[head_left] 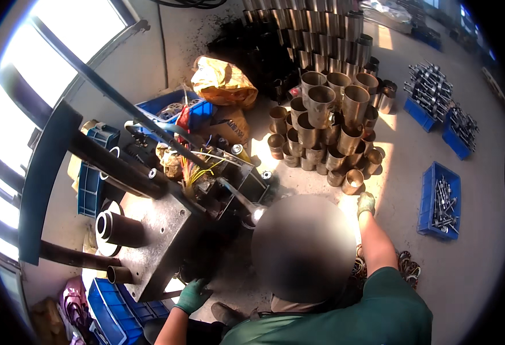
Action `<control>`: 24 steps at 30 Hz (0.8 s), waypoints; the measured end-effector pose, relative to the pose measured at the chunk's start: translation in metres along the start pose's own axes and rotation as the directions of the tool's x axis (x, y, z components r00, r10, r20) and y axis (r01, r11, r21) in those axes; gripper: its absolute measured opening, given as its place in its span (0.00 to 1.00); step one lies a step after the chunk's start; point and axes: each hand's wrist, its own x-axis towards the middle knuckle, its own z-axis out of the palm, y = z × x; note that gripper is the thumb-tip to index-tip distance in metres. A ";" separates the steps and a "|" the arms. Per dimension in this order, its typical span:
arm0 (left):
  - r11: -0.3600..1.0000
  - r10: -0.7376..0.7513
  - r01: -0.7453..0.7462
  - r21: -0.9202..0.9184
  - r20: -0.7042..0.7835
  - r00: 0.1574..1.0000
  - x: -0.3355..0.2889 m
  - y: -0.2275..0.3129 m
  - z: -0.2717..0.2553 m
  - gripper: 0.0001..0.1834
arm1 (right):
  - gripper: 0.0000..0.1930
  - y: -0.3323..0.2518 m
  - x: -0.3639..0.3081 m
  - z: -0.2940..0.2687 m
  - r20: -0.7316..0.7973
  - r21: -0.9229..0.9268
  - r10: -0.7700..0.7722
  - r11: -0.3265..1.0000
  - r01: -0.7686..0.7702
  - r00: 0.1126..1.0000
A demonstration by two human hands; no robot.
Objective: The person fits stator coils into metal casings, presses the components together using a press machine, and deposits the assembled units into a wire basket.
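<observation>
Just beyond your right hand (366,204), a metal sleeve (352,181) is sitting, perhaps for easy reach; near your left hand (193,296), a machine (159,234) is standing. Whether either is grasping, I cannot tell.

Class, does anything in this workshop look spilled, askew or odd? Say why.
Yes: loose yellow wires splay in a tangle just beyond the metal block near the left hand. They look odd because they spread out exposed rather than neatly bundled.

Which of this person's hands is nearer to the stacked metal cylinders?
Right. The right hand is close by the near edge of the metal cylinders; the left hand is farther off, beside the machine's metal plate.
</observation>
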 end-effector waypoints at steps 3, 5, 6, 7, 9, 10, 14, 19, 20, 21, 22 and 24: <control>0.982 0.145 -0.157 -0.104 -0.118 0.982 0.031 0.031 -0.041 0.22 | 0.13 0.056 -0.009 -0.064 0.328 0.190 0.241 0.930 -0.314 0.913; 0.951 0.300 -0.310 0.005 -0.269 0.915 0.049 0.024 -0.062 0.24 | 0.18 0.054 0.005 -0.100 0.659 0.062 0.382 0.831 -0.552 0.649; 0.934 0.280 -0.335 -0.128 -0.320 0.905 0.055 0.017 -0.072 0.24 | 0.20 0.017 0.042 -0.134 0.883 -0.115 0.354 0.800 -0.590 0.308; 0.964 0.208 -0.252 -0.082 -0.355 0.911 0.039 0.022 -0.092 0.26 | 0.16 0.040 -0.008 -0.060 0.672 -0.304 0.553 0.812 -0.498 0.492; 0.993 0.072 -0.104 -0.058 -0.405 0.911 0.017 0.005 -0.115 0.25 | 0.12 0.006 -0.090 0.034 0.347 -0.684 0.652 0.667 -0.294 0.674; 0.986 -0.012 -0.065 -0.155 -0.450 0.893 0.019 0.000 -0.120 0.23 | 0.12 -0.026 -0.111 0.051 0.461 -0.747 0.599 0.660 -0.078 0.655; 0.904 -0.243 -0.115 -0.411 -0.717 0.653 0.011 -0.050 -0.109 0.17 | 0.12 -0.151 -0.263 0.148 0.841 -0.453 0.470 0.339 0.824 0.269; 0.810 -0.407 -0.198 -0.551 -0.773 0.487 0.025 -0.056 -0.133 0.18 | 0.20 -0.247 -0.455 0.211 0.888 0.266 0.369 0.070 0.961 -0.273; 0.788 -0.444 -0.198 -0.582 -0.762 0.472 0.025 -0.064 -0.133 0.18 | 0.22 -0.250 -0.490 0.226 0.869 0.372 0.324 0.068 0.926 -0.373; 0.764 -0.480 -0.200 -0.614 -0.747 0.460 0.029 -0.074 -0.131 0.18 | 0.24 -0.243 -0.522 0.241 0.859 0.450 0.221 0.107 0.887 -0.462; 0.745 -0.506 -0.206 -0.635 -0.738 0.446 0.029 -0.086 -0.130 0.19 | 0.26 -0.240 -0.567 0.250 0.843 0.531 0.079 0.041 0.846 -0.533; 0.710 -0.562 -0.200 -0.675 -0.715 0.416 0.028 -0.092 -0.134 0.19 | 0.25 -0.230 -0.637 0.287 0.694 0.699 -0.099 -0.140 0.701 -0.713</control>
